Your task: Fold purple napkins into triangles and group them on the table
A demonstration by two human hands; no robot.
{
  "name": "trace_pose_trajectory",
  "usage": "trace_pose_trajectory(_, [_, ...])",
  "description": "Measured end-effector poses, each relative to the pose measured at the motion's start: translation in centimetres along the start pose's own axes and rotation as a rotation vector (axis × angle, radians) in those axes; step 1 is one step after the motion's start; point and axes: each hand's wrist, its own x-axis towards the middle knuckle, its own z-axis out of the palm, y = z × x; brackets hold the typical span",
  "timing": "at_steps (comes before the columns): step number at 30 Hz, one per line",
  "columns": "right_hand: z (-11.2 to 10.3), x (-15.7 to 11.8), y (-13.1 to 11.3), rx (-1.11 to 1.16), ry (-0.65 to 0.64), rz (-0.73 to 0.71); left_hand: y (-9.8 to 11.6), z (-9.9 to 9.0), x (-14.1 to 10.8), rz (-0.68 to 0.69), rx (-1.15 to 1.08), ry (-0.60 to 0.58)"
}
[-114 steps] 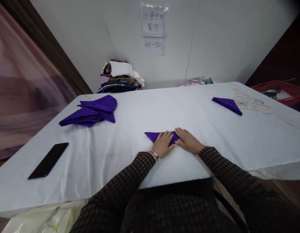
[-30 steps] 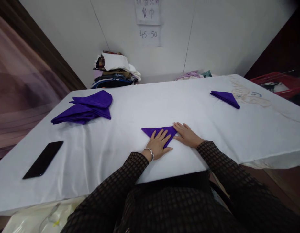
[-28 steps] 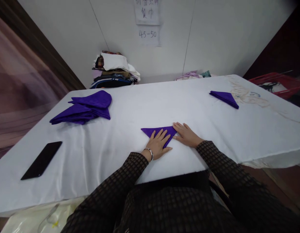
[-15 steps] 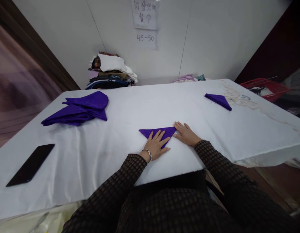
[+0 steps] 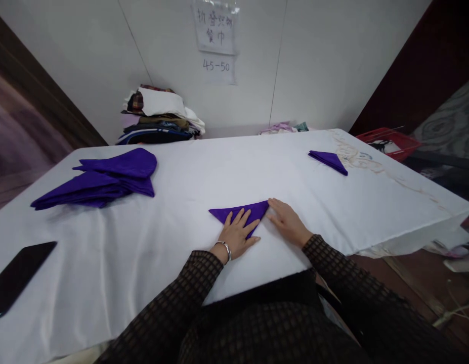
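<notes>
A purple cloth napkin (image 5: 226,215), folded into a triangle, lies on the white-covered table with its long edge away from me. My left hand (image 5: 237,235) rests flat on its middle, fingers spread, covering part of the near point. At the napkin's right corner is my right hand (image 5: 289,222), its fingertips touching the corner. The thumb stands apart from the fingers, and the palm is low over the tablecloth. Another folded purple napkin (image 5: 329,161) lies farther off to the right. A loose pile of purple napkins (image 5: 116,177) is on the left.
A black phone-like slab (image 5: 17,278) lies at the table's left front. Stacked clothes (image 5: 160,119) stand by the wall behind the table (image 5: 226,162). A red basket (image 5: 404,141) sits beyond the right edge. Handwritten paper signs (image 5: 215,30) hang on the wall.
The view has swung slightly, so the table's things appear farther left. My right hand's fingers have drawn closer together at the napkin's corner. My left hand stays flat on the cloth.
</notes>
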Motion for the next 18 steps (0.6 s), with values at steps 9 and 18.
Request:
trace_pose_trajectory(9, [-1.3, 4.6, 2.4, 0.529, -0.212, 0.697, 0.0, 0.0, 0.0, -0.003, -0.001, -0.017])
trace_pose_trajectory(18, [-1.4, 8.0, 1.9, 0.384, -0.472, 0.757, -0.3, 0.4, 0.0, 0.014, -0.013, 0.007])
